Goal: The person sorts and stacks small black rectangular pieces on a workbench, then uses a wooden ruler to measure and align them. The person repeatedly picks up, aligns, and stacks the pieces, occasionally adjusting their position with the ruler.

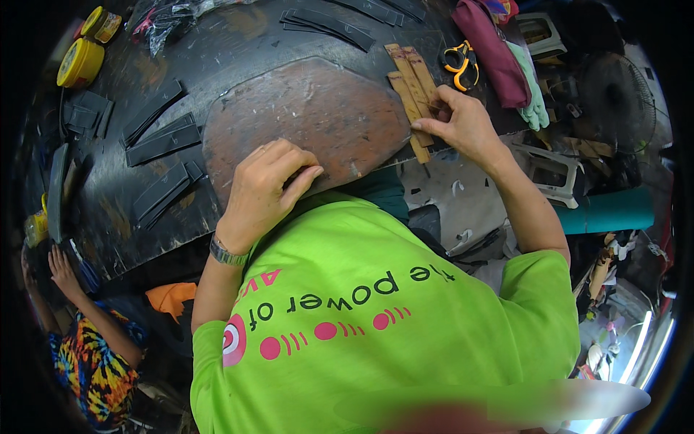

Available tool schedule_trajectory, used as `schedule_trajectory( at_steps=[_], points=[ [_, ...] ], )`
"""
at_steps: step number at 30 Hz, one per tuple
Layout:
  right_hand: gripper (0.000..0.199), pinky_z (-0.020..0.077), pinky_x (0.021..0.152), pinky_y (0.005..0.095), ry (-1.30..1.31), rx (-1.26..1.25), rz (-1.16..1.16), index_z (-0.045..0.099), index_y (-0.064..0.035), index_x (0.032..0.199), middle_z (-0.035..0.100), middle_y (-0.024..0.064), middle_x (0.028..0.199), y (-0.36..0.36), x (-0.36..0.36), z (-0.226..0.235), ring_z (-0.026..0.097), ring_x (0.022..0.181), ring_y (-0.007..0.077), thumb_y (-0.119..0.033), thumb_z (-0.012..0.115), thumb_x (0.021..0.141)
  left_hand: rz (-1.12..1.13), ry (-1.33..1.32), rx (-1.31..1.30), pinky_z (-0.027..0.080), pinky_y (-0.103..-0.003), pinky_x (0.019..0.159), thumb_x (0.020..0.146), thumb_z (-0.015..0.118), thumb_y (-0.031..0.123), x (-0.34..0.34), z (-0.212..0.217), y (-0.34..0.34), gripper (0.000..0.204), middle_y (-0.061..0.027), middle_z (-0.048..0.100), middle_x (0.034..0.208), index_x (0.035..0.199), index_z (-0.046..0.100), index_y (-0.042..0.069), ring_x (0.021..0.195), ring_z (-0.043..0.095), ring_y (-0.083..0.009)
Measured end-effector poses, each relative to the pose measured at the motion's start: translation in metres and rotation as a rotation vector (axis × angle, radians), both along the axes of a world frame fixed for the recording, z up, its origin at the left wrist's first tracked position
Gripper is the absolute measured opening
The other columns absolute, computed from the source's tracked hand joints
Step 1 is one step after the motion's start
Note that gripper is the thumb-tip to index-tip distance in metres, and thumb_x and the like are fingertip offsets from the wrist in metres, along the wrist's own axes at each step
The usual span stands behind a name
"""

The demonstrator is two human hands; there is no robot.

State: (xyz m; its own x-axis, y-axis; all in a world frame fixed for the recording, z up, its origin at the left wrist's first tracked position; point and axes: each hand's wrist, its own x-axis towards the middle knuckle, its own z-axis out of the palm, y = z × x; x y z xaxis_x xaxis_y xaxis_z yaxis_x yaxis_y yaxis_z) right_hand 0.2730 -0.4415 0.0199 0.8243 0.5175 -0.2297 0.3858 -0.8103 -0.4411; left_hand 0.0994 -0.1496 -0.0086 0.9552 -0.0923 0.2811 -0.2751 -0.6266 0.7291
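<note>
My left hand (267, 192) is over the near left part of a worn brown board (303, 108) that lies on the black table. Its fingers are curled in, with the thumb close to the index finger; whatever may be inside is hidden. At the board's right end, my right hand (466, 126) pinches a yellowish-brown flat strip (412, 108) between thumb and fingers. Several such strips, dark-marked and side by side, lie there, the near ends jutting past the table edge. Just beyond my right hand rest orange-handled scissors (460, 65).
Stacks of black strips (165, 137) lie left of the board, and more black strips (329, 29) lie beyond it. Yellow tubs (79, 64) stand far left. A maroon roll (491, 50) borders the right side. A fan (614, 101) stands off right. Another person's hand (63, 271) shows at lower left.
</note>
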Motion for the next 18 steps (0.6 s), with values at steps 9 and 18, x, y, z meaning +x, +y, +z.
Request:
schedule_trajectory(
  at_steps=[9, 18],
  points=[
    [0.036, 0.0505, 0.066, 0.0375, 0.078, 0.170, -0.031, 0.064, -0.0004, 0.098, 0.064, 0.0119, 0.076, -0.016, 0.013, -0.014, 0.064, 0.069, 0.0266, -0.025, 0.083, 0.081, 0.010, 0.048, 0.010, 0.051, -0.035, 0.071, 0.083, 0.078, 0.010, 0.001, 0.005, -0.002, 0.011, -0.0081, 0.067, 0.085, 0.089, 0.070, 0.004, 0.078, 0.066, -0.0266],
    [0.027, 0.0498, 0.065, 0.0363, 0.029, 0.235, -0.061, 0.067, 0.0005, 0.096, 0.064, 0.0126, 0.075, -0.018, -0.004, -0.004, 0.062, 0.067, 0.0246, -0.019, 0.079, 0.082, 0.023, 0.065, -0.024, 0.052, -0.034, 0.070, 0.081, 0.078, 0.005, 0.002, 0.006, -0.002, 0.011, -0.0086, 0.067, 0.084, 0.089, 0.071, 0.004, 0.077, 0.066, -0.0255]
  ],
)
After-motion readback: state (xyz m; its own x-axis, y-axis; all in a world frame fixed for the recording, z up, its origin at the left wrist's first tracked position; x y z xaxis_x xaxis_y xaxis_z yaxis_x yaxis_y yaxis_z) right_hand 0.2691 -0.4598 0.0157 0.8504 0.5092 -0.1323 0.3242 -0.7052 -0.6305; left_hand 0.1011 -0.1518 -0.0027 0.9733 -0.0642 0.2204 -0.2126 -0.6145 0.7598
